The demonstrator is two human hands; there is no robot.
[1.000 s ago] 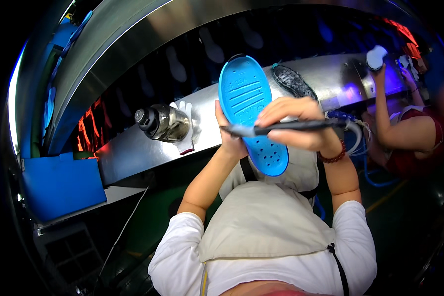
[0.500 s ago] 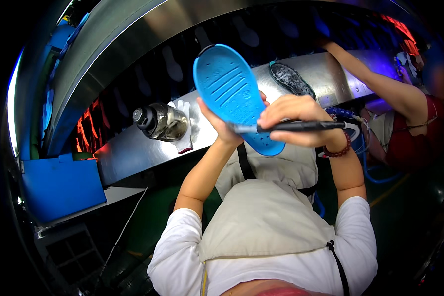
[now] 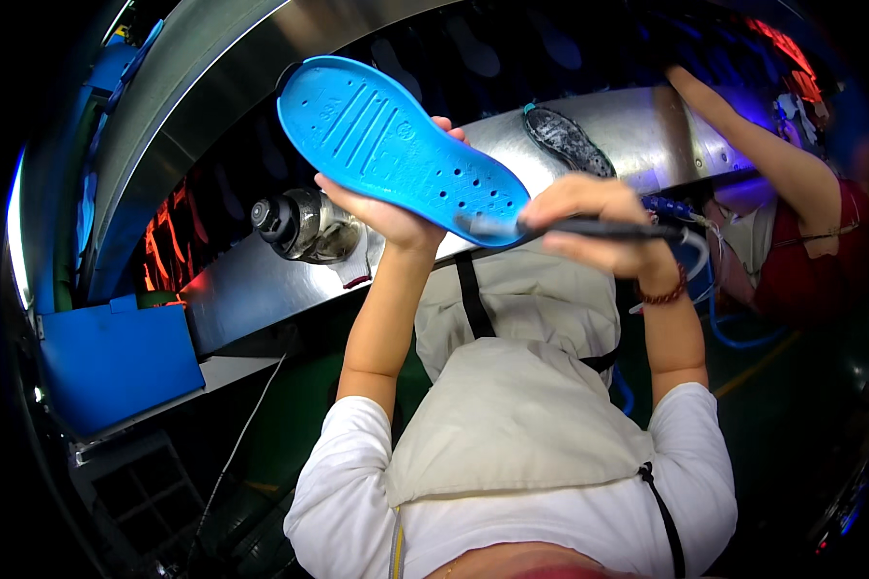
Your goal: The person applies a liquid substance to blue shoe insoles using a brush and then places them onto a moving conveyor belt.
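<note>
A blue shoe sole (image 3: 386,145) lies tilted across my left hand (image 3: 391,217), its rounded heel end up to the left and its toe end toward my right. Grooves, raised marks and small holes cover its upper side. My left palm supports it from below, and some fingertips show past its far edge. My right hand (image 3: 599,217) is closed around the black handle of a brush (image 3: 618,230). The pale bristles, smeared by motion, are at the sole's toe end near the holes. A dark object is partly visible behind the heel edge.
On the metal ledge (image 3: 232,299) stand a black-capped bottle (image 3: 309,227) with a white glove (image 3: 359,268) beside it. A dark sole with whitish patches (image 3: 568,140) lies farther right. Dim soles line the conveyor behind. A co-worker's arm (image 3: 758,150) reaches there. A blue box (image 3: 116,362) sits left.
My left hand has moved the sole up and left and tilted it flatter. The brush has shifted from the sole's middle edge to its toe end. The co-worker's arm moved slightly right.
</note>
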